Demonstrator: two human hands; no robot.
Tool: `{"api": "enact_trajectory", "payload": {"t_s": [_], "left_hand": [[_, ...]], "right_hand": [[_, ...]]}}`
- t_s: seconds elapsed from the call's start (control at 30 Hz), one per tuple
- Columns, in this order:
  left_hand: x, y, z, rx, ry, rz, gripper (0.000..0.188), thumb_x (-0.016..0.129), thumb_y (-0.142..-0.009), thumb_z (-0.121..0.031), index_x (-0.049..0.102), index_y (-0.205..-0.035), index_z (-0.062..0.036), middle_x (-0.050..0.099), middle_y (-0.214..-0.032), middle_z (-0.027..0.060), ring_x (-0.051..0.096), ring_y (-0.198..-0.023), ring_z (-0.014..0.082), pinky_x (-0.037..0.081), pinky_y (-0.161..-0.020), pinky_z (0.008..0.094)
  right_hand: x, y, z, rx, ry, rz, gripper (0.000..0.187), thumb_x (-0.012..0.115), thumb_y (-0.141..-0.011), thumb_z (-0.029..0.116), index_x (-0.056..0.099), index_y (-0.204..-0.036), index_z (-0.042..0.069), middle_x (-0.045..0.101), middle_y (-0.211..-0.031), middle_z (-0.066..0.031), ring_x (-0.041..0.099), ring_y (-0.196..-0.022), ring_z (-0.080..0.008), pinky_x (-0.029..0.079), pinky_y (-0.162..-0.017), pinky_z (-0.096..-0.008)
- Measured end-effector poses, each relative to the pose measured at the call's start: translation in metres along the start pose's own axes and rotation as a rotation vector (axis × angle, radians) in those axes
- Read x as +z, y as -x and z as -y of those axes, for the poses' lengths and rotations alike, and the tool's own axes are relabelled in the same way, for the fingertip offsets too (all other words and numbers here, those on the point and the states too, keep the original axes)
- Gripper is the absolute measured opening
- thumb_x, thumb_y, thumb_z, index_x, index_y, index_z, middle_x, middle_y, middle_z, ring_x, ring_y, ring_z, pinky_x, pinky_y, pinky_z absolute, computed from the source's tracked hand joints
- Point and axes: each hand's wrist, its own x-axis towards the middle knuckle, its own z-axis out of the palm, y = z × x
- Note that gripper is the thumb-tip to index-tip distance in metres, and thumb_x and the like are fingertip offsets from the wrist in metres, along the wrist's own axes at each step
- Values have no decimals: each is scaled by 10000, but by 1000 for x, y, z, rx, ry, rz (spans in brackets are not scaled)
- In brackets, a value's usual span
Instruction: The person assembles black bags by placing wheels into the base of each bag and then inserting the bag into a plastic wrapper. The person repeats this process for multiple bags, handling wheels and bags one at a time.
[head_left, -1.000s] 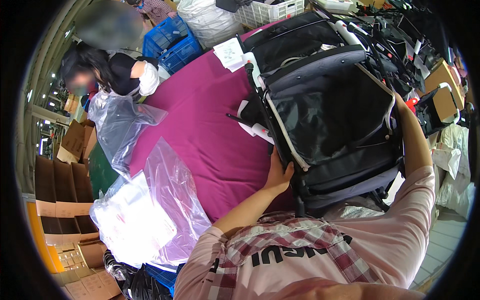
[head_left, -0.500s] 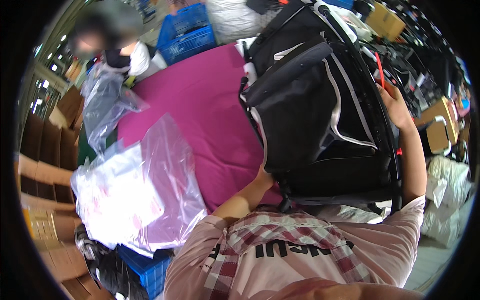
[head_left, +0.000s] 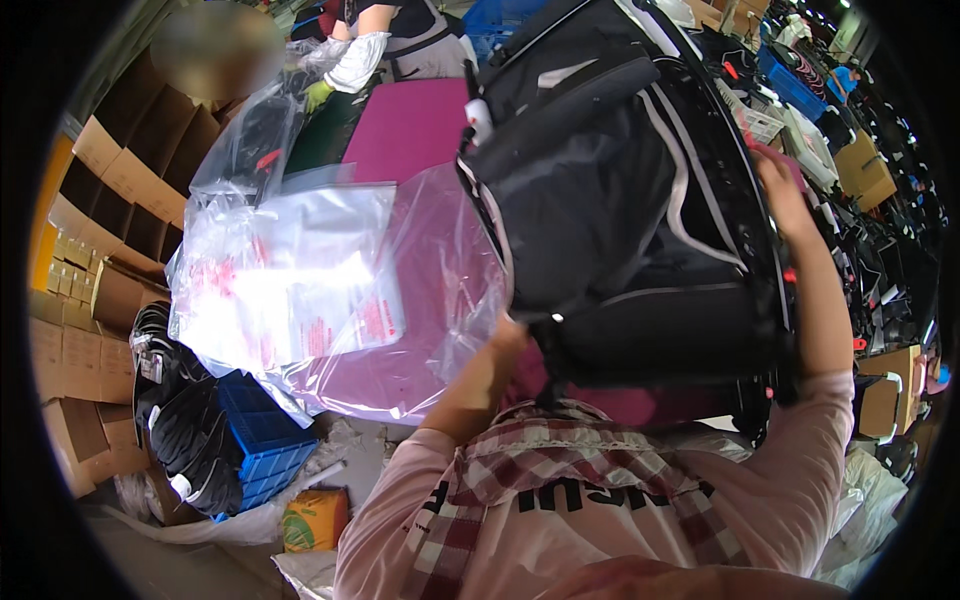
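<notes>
A black folded stroller (head_left: 600,200), with fabric panels, pale straps and a tubular frame, fills the space in front of me. My left hand (head_left: 508,335) grips its lower left edge; the fingertips are hidden behind the frame and fabric. On the far right side, my right hand (head_left: 785,195) is wrapped around the dark frame tube. The stroller is tilted over a magenta-covered table (head_left: 400,125). Just left of it, a clear plastic bag (head_left: 450,240) and a stack of printed clear bags (head_left: 300,270) lie on the table, close to my left forearm.
A co-worker's gloved hand (head_left: 318,95) is at the table's far left end. Cardboard boxes (head_left: 105,160) are stacked at left. A blue crate (head_left: 262,440) and black bundled items (head_left: 190,420) sit below the table. Crowded black parts (head_left: 870,230) and cartons lie to the right.
My view has swung left, bringing the plastic bags and the co-worker nearer the middle. The stroller has shifted leftward over the table with both hands still on it.
</notes>
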Motion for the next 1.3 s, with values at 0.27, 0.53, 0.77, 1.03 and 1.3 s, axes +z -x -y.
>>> {"api": "enact_trajectory", "payload": {"t_s": [0.27, 0.53, 0.77, 1.03, 1.3], "left_hand": [[-243, 12, -106, 266, -966, -707, 406, 606, -900, -280, 602, -1166, 26, 664, -1079, 201, 635, -992, 292, 486, -870, 380], [-308, 40, 17, 65, -924, -686, 427, 579, -917, -345, 585, -1184, -10, 637, -1014, 157, 636, -921, 254, 548, -705, 361], [-244, 56, -2, -176, -474, -651, 429, 516, -980, -379, 518, -1275, -68, 614, -1124, 83, 641, -924, 201, 559, -681, 365], [-249, 171, 39, -131, -325, -703, 525, 647, -908, -189, 442, -1375, -69, 620, -1116, 73, 629, -909, 185, 507, -697, 303], [-280, 257, 61, -141, -510, -898, 475, 635, -923, -255, 506, -1288, 20, 656, -1056, 111, 639, -788, 161, 512, -686, 303]], "right_hand": [[207, 92, -147, 630, -384, 246, 609, 522, -927, 598, 584, -1104, 19, 675, -848, -144, 663, -678, -201, 462, -531, -279], [296, 269, -217, 479, 210, 591, 406, 663, -849, 303, 632, -1142, 24, 686, -991, -149, 672, -863, -280, 528, -742, -367], [289, 249, -209, 392, 201, 267, 651, 708, -817, 360, 489, -1312, -1, 616, -1153, -260, 614, -1070, -397, 503, -870, -446], [311, 196, -198, 190, 267, 365, 544, 658, -866, 369, 551, -1202, -46, 656, -1050, -282, 627, -998, -450, 491, -850, -505], [307, 205, -168, 483, 118, 476, 370, 614, -910, 224, 580, -1033, -123, 659, -686, -195, 668, -518, -237, 526, -437, -346]]}}
